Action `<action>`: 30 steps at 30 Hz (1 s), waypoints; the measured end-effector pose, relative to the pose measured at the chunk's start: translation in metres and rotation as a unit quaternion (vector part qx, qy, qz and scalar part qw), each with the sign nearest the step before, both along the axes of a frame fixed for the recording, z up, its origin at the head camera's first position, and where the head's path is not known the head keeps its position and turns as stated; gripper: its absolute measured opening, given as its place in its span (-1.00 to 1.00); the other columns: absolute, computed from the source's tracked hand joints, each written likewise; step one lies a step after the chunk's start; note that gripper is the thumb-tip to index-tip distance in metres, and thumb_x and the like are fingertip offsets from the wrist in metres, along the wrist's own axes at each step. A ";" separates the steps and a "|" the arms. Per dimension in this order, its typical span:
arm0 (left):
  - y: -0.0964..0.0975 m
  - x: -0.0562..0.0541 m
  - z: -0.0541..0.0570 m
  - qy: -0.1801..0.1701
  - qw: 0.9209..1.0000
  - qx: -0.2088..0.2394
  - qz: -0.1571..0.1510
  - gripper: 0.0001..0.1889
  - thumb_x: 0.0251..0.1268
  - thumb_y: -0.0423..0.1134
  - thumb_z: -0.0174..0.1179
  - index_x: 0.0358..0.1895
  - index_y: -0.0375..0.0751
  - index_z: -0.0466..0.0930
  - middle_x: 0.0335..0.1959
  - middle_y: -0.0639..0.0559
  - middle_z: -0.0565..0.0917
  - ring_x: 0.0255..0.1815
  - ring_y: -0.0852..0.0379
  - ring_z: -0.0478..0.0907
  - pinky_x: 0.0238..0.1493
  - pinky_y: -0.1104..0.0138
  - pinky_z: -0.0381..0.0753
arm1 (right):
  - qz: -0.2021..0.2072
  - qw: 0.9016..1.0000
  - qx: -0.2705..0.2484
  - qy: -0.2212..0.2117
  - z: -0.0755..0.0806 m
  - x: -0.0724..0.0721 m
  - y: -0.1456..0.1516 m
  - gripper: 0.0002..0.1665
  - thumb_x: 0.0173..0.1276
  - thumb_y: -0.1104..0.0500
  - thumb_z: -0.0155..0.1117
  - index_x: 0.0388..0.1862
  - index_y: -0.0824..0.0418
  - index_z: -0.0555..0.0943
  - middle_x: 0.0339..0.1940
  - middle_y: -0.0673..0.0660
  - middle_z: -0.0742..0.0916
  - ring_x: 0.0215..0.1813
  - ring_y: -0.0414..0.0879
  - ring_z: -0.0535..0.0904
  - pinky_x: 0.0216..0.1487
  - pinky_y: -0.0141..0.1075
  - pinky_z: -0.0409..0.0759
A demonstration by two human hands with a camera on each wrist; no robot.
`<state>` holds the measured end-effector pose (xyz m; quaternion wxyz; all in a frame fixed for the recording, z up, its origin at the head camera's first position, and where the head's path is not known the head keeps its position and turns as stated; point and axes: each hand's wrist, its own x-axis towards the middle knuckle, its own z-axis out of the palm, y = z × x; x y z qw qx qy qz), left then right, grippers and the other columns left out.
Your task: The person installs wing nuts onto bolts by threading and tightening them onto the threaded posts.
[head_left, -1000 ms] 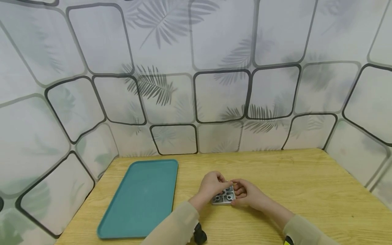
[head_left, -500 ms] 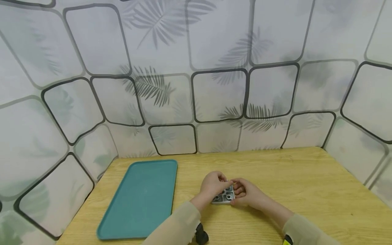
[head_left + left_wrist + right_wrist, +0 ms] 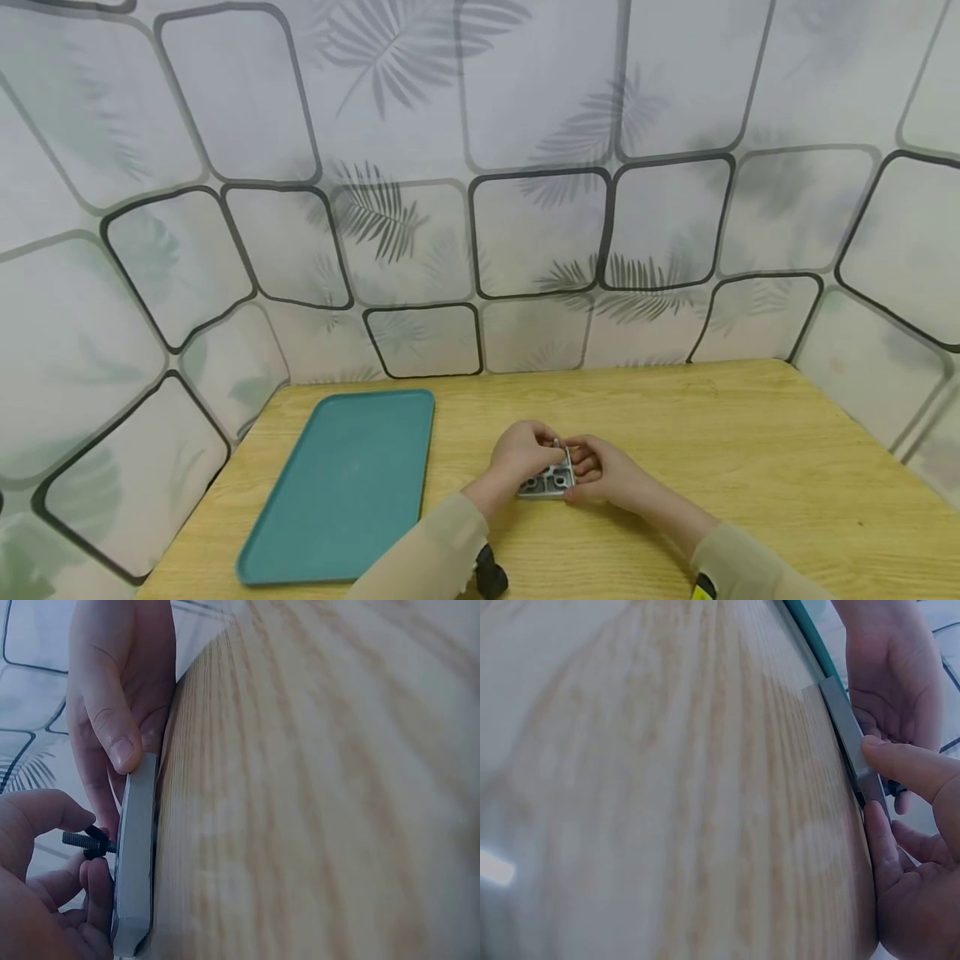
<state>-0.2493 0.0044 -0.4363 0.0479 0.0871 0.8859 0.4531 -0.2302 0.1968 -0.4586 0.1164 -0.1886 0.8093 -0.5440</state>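
Note:
A grey metal plate (image 3: 551,483) with round bosses and recesses lies on the wooden table, between my hands. Edge-on in the left wrist view, the plate (image 3: 137,855) has a threaded bolt (image 3: 76,840) sticking up from its face. A small black wing nut (image 3: 94,853) sits around that bolt. My left hand (image 3: 517,450) pinches the nut between thumb and fingers. My right hand (image 3: 609,477) grips the plate's right edge, thumb on the near corner and fingers at the far side. In the right wrist view, the plate (image 3: 846,727) mostly hides the nut.
A teal tray (image 3: 345,492) lies on the table (image 3: 712,467) to the left of my hands. Behind the table hangs a patterned curtain (image 3: 540,233) with leaf prints. A black device (image 3: 491,573) shows beneath the left sleeve.
My left thumb has drawn back slightly to the left, showing more of the bolt's tip and the plate's far corner. The right hand and the plate stay about where they were.

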 end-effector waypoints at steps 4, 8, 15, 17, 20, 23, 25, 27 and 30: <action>0.000 -0.003 -0.003 0.000 1.000 0.003 -0.003 -0.87 0.24 -0.26 0.47 -0.17 -0.07 0.82 -0.27 0.14 0.74 -0.30 0.24 0.53 -0.23 0.37 0.54 | -0.002 1.000 -0.002 -0.001 0.000 0.001 0.000 -0.04 0.20 0.39 0.60 0.49 0.58 0.31 0.03 0.26 0.57 -0.02 -0.03 0.51 -0.07 -0.41 0.64; -0.001 -0.005 -0.005 -0.002 1.000 0.022 -0.002 -0.85 0.22 -0.30 0.47 -0.14 -0.09 0.84 -0.27 0.13 0.77 -0.27 0.27 0.56 -0.17 0.37 0.57 | -0.004 1.000 -0.002 0.000 0.000 0.001 -0.001 -0.03 0.19 0.40 0.61 0.49 0.58 0.32 0.02 0.26 0.57 -0.02 -0.03 0.51 -0.07 -0.42 0.64; -0.004 -0.004 -0.004 -0.003 0.999 0.042 -0.001 -0.86 0.22 -0.36 0.45 -0.16 -0.12 0.84 -0.30 0.09 0.77 -0.30 0.26 0.58 -0.24 0.41 0.55 | -0.006 1.000 -0.005 0.000 0.001 0.000 -0.001 -0.01 0.18 0.40 0.62 0.49 0.59 0.30 0.03 0.27 0.58 -0.03 -0.03 0.53 -0.07 -0.44 0.65; -0.004 -0.005 -0.004 -0.003 0.999 0.041 -0.003 -0.87 0.23 -0.36 0.44 -0.17 -0.13 0.84 -0.29 0.09 0.78 -0.30 0.26 0.58 -0.23 0.40 0.56 | -0.006 1.000 -0.005 0.002 0.001 0.000 -0.001 -0.02 0.18 0.40 0.62 0.49 0.59 0.30 0.03 0.26 0.58 -0.03 -0.04 0.53 -0.07 -0.44 0.65; -0.004 -0.005 -0.003 -0.001 0.999 0.035 -0.007 -0.88 0.25 -0.37 0.43 -0.18 -0.14 0.84 -0.27 0.08 0.79 -0.28 0.26 0.59 -0.17 0.37 0.58 | -0.005 1.000 -0.002 0.006 0.001 0.000 -0.001 -0.03 0.18 0.40 0.62 0.48 0.60 0.31 0.01 0.26 0.59 -0.03 -0.04 0.53 -0.08 -0.44 0.64; -0.005 -0.004 -0.003 0.004 1.000 0.028 -0.012 -0.89 0.25 -0.39 0.42 -0.21 -0.14 0.84 -0.25 0.07 0.80 -0.25 0.25 0.59 -0.11 0.34 0.59 | -0.005 1.000 0.001 0.008 0.001 0.000 -0.001 -0.04 0.18 0.39 0.62 0.47 0.60 0.32 0.01 0.26 0.59 -0.03 -0.04 0.52 -0.08 -0.44 0.63; -0.005 -0.004 -0.003 0.007 1.000 0.025 -0.015 -0.89 0.25 -0.39 0.41 -0.22 -0.13 0.85 -0.24 0.07 0.81 -0.25 0.25 0.59 -0.10 0.33 0.59 | -0.004 1.000 0.001 0.008 0.001 0.000 -0.001 -0.04 0.18 0.39 0.62 0.47 0.60 0.32 0.02 0.26 0.59 -0.03 -0.03 0.53 -0.08 -0.44 0.63; -0.005 -0.004 -0.003 0.007 0.999 0.027 -0.017 -0.88 0.25 -0.40 0.41 -0.23 -0.13 0.85 -0.24 0.08 0.81 -0.24 0.25 0.59 -0.10 0.32 0.59 | -0.004 1.000 -0.001 0.007 0.000 0.000 -0.001 -0.04 0.18 0.39 0.63 0.47 0.60 0.32 0.02 0.26 0.59 -0.03 -0.04 0.53 -0.08 -0.44 0.63; -0.005 -0.004 -0.005 0.005 0.999 0.035 -0.017 -0.85 0.21 -0.41 0.43 -0.20 -0.13 0.82 -0.26 0.08 0.77 -0.24 0.24 0.58 -0.11 0.33 0.57 | -0.001 1.000 -0.007 0.004 0.000 0.000 -0.001 -0.03 0.18 0.39 0.63 0.47 0.61 0.31 0.02 0.26 0.59 -0.03 -0.04 0.52 -0.07 -0.44 0.64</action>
